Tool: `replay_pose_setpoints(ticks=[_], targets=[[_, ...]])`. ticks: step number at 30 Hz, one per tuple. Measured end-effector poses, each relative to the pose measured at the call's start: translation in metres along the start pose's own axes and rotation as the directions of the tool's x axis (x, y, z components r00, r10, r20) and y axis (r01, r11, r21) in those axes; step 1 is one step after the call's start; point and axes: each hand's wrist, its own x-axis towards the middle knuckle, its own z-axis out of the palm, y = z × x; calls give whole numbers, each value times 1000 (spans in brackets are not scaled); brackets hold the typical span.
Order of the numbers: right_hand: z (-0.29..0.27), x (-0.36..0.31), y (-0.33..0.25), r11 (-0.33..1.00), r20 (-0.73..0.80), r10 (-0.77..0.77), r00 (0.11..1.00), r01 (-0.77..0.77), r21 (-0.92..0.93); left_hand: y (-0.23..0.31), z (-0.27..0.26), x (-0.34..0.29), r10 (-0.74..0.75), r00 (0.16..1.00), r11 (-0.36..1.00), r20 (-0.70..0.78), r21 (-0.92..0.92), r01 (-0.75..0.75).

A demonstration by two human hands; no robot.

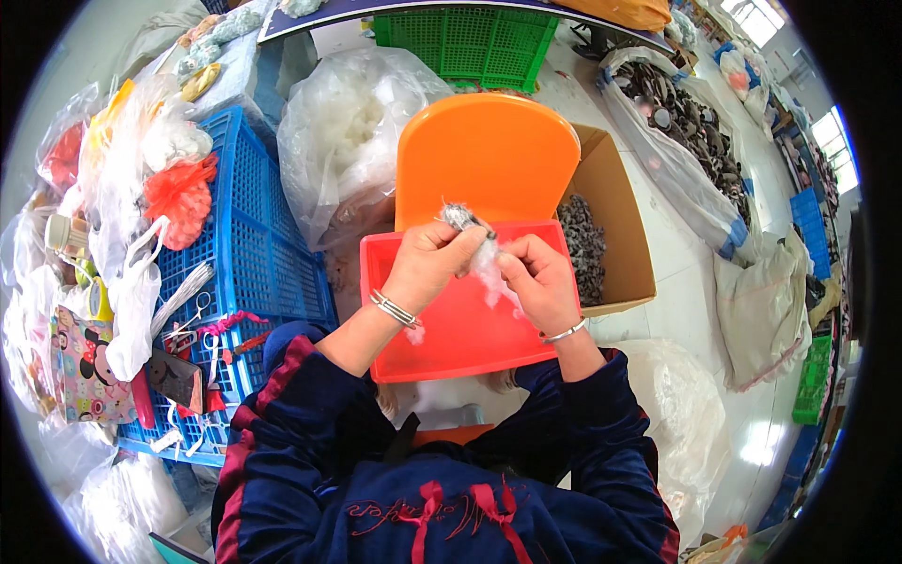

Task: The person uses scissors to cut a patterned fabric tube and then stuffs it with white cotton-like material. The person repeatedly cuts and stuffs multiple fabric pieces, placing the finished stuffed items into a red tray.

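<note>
The left hand (430, 258) is closed around a small grey fuzzy piece (462, 218), fingers curled and pressed together on it, so that only the piece's upper end shows above the knuckles. The right hand (537, 279) sits just beside the left, thumb and fingertips pinched on a tuft of white fibre stuffing (489, 271) that runs between the two hands and meets the grey piece at the left-hand grip. Whether the stuffing enters an opening in the piece cannot be told, as the fingers cover the junction. Directly beneath both grips lies a red plastic tray (460, 329), with a small scrap of white fibre (414, 333) below the left wrist. Beyond the grips rises an orange chair back (489, 155). To the right of the right hand stands an open cardboard box (615, 226) holding dark grey pieces. Left of the left hand sits a blue plastic crate (249, 240), and beyond it a clear bag of white stuffing (348, 132).
</note>
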Motion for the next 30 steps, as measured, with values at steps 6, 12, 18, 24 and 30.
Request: replay_pose_setpoints(ticks=[6,12,18,24,30], targets=[[-6,2,-14,993,55,-18,998,24,-119,8,-15,5,69,996,989,-52,-131,-75],[1,-1,1,1000,14,-11,1000,11,-10,-10,7,-2,32,999,989,-22,-144,-34],[4,-1,6,992,49,79,996,-83,96,-15,2,1,-6,1000,1000,10,27,5],[-41,11,-1,968,205,206,957,-229,100,7,-15,14,88,995,980,-37,-174,-93],[-33,16,-4,923,121,159,980,-191,334,-3,-8,9,-93,919,988,383,152,37]])
